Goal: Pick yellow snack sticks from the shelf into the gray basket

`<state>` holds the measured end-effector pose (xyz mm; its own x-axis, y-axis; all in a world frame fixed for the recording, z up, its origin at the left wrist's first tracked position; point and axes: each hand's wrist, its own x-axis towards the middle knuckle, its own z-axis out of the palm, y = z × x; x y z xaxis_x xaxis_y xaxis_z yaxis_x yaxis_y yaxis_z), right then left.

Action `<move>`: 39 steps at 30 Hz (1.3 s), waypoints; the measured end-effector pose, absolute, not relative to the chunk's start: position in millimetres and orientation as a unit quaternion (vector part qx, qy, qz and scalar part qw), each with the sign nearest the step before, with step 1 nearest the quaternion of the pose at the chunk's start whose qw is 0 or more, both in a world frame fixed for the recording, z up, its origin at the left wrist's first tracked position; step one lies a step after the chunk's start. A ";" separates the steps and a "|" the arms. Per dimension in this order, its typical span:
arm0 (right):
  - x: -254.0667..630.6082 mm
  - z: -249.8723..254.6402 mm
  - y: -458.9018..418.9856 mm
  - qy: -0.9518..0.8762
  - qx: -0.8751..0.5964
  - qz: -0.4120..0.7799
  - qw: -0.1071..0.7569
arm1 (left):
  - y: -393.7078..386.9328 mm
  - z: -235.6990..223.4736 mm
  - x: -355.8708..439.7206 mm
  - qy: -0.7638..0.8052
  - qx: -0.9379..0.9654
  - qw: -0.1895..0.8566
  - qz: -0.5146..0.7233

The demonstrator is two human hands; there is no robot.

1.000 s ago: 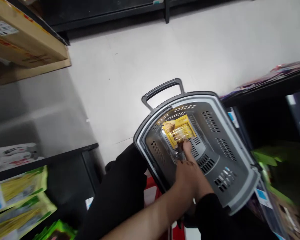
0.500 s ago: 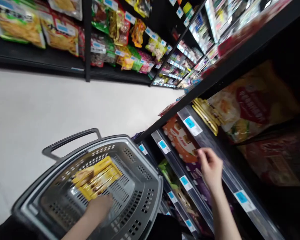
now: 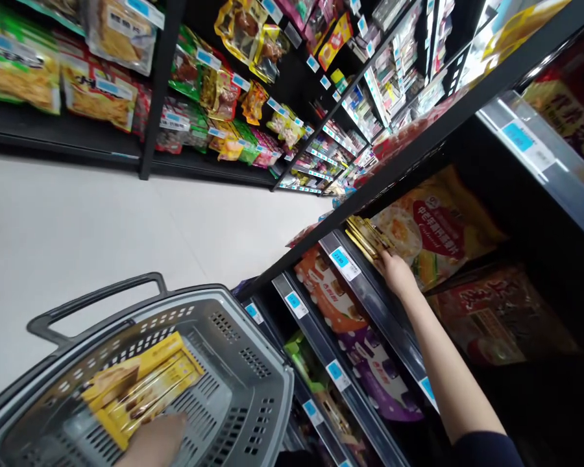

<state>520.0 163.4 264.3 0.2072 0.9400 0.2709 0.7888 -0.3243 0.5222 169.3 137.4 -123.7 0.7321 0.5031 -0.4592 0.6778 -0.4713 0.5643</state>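
Inside the grey shopping basket (image 3: 246, 415), my left hand (image 3: 156, 436) is closed at the lower end of some flat yellow snack packets (image 3: 146, 389); its fingers are partly hidden and blurred. On the right, my right hand (image 3: 394, 269) reaches onto a shelf, its fingers closed on the near end of a row of thin yellow packets (image 3: 366, 239) standing at the shelf front. Its fingertips are partly hidden among them. Just behind that hand leans a large bag (image 3: 431, 227) with a red label.
Orange packs (image 3: 328, 292) and purple packs (image 3: 379, 376) lie one shelf lower, behind a price-tag rail (image 3: 341, 259). A black shelf post (image 3: 418, 143) slants across the right. Bagged snacks (image 3: 97, 91) fill the shelves beyond the pale floor (image 3: 194, 220). The basket's handle (image 3: 97, 301) sticks out.
My right hand has moved up from in front of the lower shelf to the yellow packets and closed on them. The basket and my left hand appear lower and further left.
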 end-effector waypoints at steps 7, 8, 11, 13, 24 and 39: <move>514.9 277.9 128.0 0.516 0.811 0.256 -0.100 | 138.4 -92.9 167.4 0.362 0.856 0.320 -0.183; 508.8 278.9 119.2 0.510 0.808 0.220 -0.198 | 138.5 -90.7 167.9 0.355 0.858 0.329 -0.171; 473.6 264.2 83.1 0.453 0.768 0.070 -0.447 | 137.4 -83.4 173.5 0.325 0.849 0.403 -0.104; 439.2 234.1 54.1 0.413 0.737 -0.039 -0.533 | 135.7 -75.6 178.5 0.293 0.799 0.521 -0.061; 314.9 -17.7 -1.0 0.224 0.707 -0.408 -0.532 | 114.5 -57.4 182.8 0.088 0.348 0.930 -0.085; 336.5 -71.4 9.3 0.150 0.652 -0.529 -0.523 | 93.7 -88.6 200.3 0.253 0.369 0.882 -0.147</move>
<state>336.5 9.3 -71.4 0.3958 0.7480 -0.5327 -0.3578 -0.4086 -0.8397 200.3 93.7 -88.6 0.8285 -0.0735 -0.5551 0.4465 0.6849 0.5757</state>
